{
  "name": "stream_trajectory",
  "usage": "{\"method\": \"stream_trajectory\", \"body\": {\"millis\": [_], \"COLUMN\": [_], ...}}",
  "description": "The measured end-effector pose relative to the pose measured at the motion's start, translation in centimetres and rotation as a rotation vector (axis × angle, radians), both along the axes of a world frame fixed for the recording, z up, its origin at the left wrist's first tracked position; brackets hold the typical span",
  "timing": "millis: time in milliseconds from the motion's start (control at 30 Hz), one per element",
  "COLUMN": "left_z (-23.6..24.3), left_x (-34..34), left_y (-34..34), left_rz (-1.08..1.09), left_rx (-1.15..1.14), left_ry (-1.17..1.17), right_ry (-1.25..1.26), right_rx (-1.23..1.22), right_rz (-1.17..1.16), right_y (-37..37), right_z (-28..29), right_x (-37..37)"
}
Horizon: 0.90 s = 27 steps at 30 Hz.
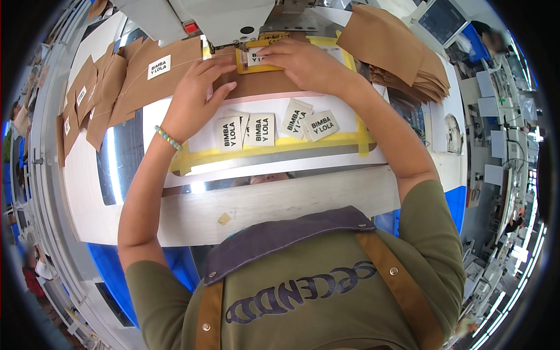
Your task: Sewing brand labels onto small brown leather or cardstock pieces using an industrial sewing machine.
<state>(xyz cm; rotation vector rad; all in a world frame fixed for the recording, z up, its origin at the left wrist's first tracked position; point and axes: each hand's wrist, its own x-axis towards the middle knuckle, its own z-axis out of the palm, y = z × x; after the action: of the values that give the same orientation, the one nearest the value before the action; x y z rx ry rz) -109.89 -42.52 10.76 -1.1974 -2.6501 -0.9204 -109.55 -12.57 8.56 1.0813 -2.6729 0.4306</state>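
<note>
Below the head of a white sewing machine (233, 20) lies a brown fabric panel (256, 86). A yellow frame (259, 69) rests on it around a white label (254, 57) with dark print. My right hand (306, 65) reaches in from the right, fingers stretched over the label and the frame's edge. My left hand (201, 87) lies on the panel's left part, fingers extended and thumb apart, holding nothing. Nearer to me, several loose white labels (263, 129) lie in two groups on a white sheet edged with yellow tape (332, 140).
Brown panels with labels (137, 79) are spread at the left. A thick stack of plain brown panels (391, 44) sits at the right, beside a screen (440, 23). A small tan scrap (224, 219) lies on the table's front edge (280, 198). Other workstations stand beyond.
</note>
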Motion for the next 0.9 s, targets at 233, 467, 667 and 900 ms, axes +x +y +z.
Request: {"method": "stream_trajectory", "body": {"millis": [233, 467, 667, 900], "left_z": [8.6, 16.1, 17.2, 15.1], "left_x": [6.9, 12.0, 14.0, 14.6], "left_y": [0.7, -2.5, -3.2, -4.7], "left_rz": [-0.315, -0.72, -0.617, -0.558], "left_rx": [0.288, 0.529, 0.507, 0.551], "left_ry": [-0.403, -0.274, -0.294, 0.011], "right_ry": [-0.039, -0.033, 0.034, 0.121], "right_rx": [0.048, 0.04, 0.071, 0.103], "right_rz": [-0.008, -0.011, -0.067, -0.066], "right_y": [-0.7, -1.0, -0.9, -1.4], "right_z": [0.0, -0.3, -0.8, -0.9], "right_x": [-0.2, -0.2, -0.1, -1.3]}}
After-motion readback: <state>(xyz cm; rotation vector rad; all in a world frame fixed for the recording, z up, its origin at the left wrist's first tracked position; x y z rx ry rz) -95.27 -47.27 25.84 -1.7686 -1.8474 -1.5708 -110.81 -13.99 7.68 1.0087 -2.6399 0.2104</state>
